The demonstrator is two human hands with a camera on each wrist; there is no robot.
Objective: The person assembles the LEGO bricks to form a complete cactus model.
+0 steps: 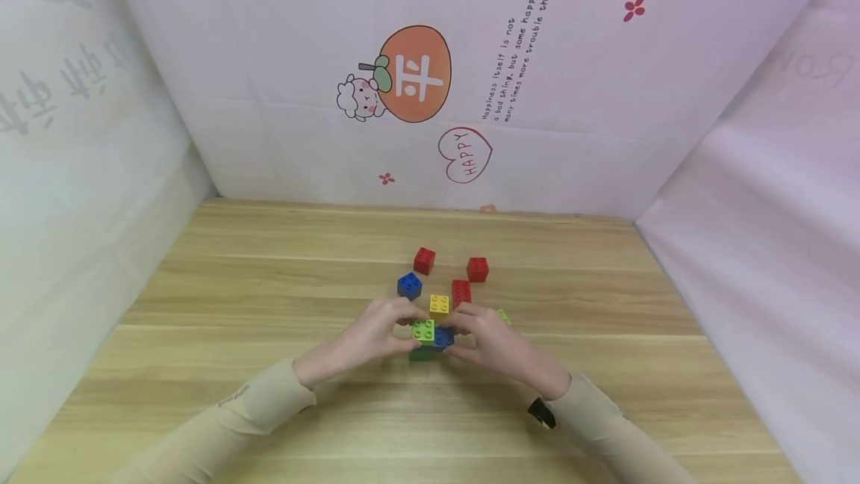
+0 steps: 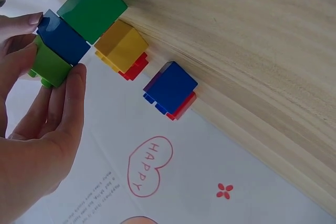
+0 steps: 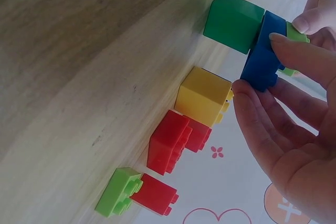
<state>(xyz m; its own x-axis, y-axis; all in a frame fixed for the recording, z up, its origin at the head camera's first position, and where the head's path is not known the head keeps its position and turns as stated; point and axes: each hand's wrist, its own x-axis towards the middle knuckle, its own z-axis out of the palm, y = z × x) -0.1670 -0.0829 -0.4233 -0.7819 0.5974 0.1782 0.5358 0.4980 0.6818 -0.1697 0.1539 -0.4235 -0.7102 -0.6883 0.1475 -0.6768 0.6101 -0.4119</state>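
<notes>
Near the middle of the wooden table a stack of toy building bricks stands between the hands. A dark green brick point(image 2: 93, 10) is at the bottom, a long blue brick point(image 3: 261, 51) lies on it, and a light green brick point(image 1: 423, 329) tops the blue one's left part. My left hand point(image 1: 376, 331) pinches the light green brick between thumb and fingers. The right hand point(image 1: 493, 342) grips the blue brick by its free right part, thumb on one side and fingers on the other. Whether the studs are fully pressed together cannot be told.
Just beyond the stack stands a yellow brick point(image 1: 440, 305). Farther back are a square blue brick point(image 1: 409, 285) and several red bricks point(image 1: 478, 270). Another light green brick point(image 3: 118, 192) lies past the right hand. White printed cloth point(image 1: 571, 155) walls the table's back and sides.
</notes>
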